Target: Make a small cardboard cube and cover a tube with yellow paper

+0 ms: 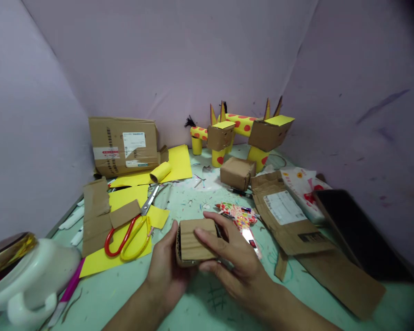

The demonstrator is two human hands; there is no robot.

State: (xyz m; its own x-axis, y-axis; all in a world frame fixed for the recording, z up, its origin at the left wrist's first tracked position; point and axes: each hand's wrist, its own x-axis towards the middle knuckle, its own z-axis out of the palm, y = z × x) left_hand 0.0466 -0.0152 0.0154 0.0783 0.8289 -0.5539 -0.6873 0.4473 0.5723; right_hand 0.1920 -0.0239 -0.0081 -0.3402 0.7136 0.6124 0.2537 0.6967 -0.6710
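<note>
Between both hands, just above the table, is a small cardboard box (196,240) with rough corrugated edges. My left hand (170,266) is closed around its left side and underside, thumb along the left edge. From the right, my right hand (232,250) grips it, one finger lying across the top panel; the right end of the box is partly hidden. Left of the hands lie scissors (131,234) with one red and one yellow handle loop, on yellow paper (119,200). Just beyond the right hand is a floral-patterned glue gun (239,216).
Two yellow cardboard animals with red spots (221,138) stand at the back, near a closed cardboard box (237,173). Flattened cardboard (317,243) and a dark phone-like slab (355,234) lie right. A white mug (37,276) is at left; a yellow paper tube (161,172) lies behind the scissors.
</note>
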